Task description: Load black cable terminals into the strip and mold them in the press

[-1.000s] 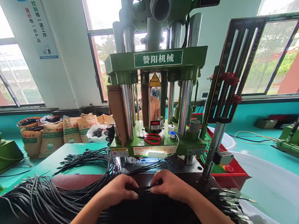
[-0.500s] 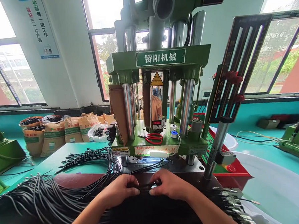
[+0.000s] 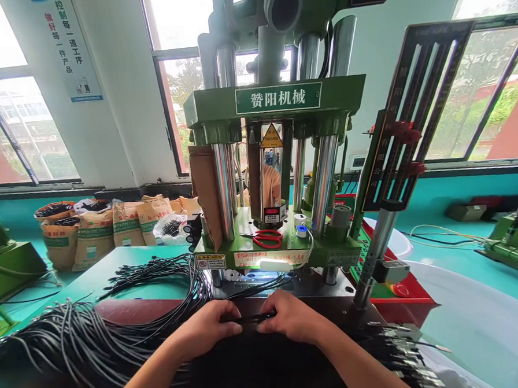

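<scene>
Between my two hands a short stretch of black cable (image 3: 250,319) shows, at the front of a green press (image 3: 274,105). My left hand (image 3: 217,325) is closed on it, thumb and fingers pinching from the left. From the right, my right hand (image 3: 285,317) pinches the same dark piece; its ends are hidden in my fingers. Just beyond my hands, more black cables (image 3: 263,287) run out of the lit lower part of the press. To the left of my left hand lies a large bundle of black cables (image 3: 99,336).
Red-handled scissors (image 3: 268,238) and a blue-and-white tape roll (image 3: 301,231) lie on the press ledge. Cables with metal connectors (image 3: 407,352) are heaped at right, beside a red control box (image 3: 405,294) and white tub (image 3: 473,321). Paper sacks (image 3: 94,234) stand behind the table.
My hands have hardly moved; the right fingers shift slightly and the cable between them shows more clearly. The camera view has moved very little.
</scene>
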